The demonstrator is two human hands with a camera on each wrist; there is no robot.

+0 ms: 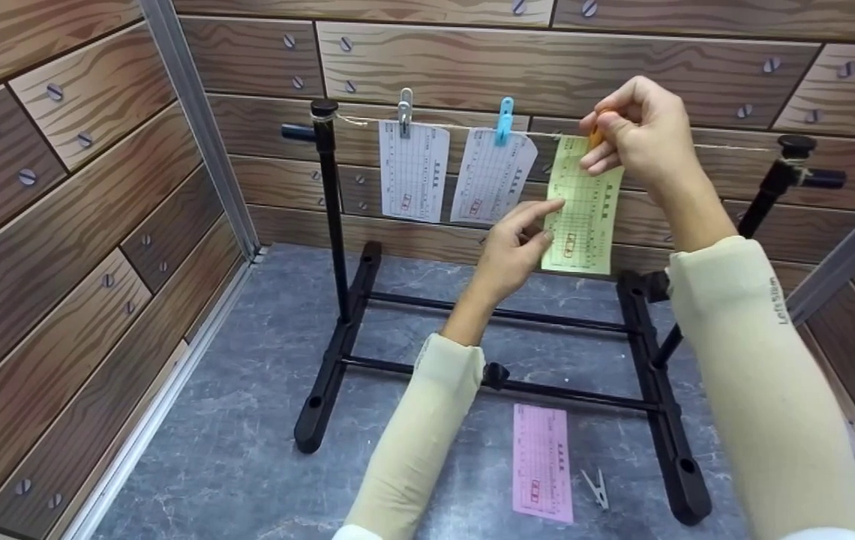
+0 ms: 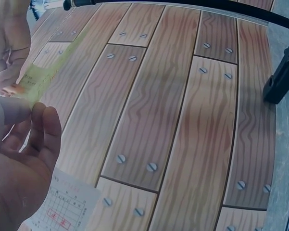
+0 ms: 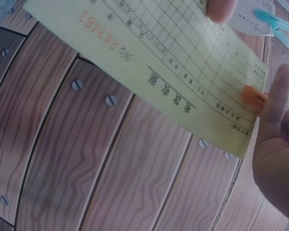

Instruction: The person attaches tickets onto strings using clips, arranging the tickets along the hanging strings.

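A yellow slip [image 1: 585,217] [image 3: 158,62] hangs at the string [image 1: 727,148] of a black stand [image 1: 332,225]. My right hand [image 1: 634,124] [image 3: 279,159] pinches an orange peg [image 1: 596,136] [image 3: 254,95] at the slip's top edge, on the string. My left hand [image 1: 517,240] [image 2: 19,159] holds the slip's left edge between thumb and forefinger, about halfway down. In the left wrist view the yellow slip [image 2: 38,79] shows edge-on above the thumb.
Two white slips [image 1: 414,171] [image 1: 491,176] hang to the left, under a grey peg [image 1: 404,111] and a blue peg [image 1: 504,118]. A pink slip [image 1: 542,461] and a loose grey peg [image 1: 596,487] lie on the grey floor [image 1: 247,420]. Wood-print walls stand close on three sides.
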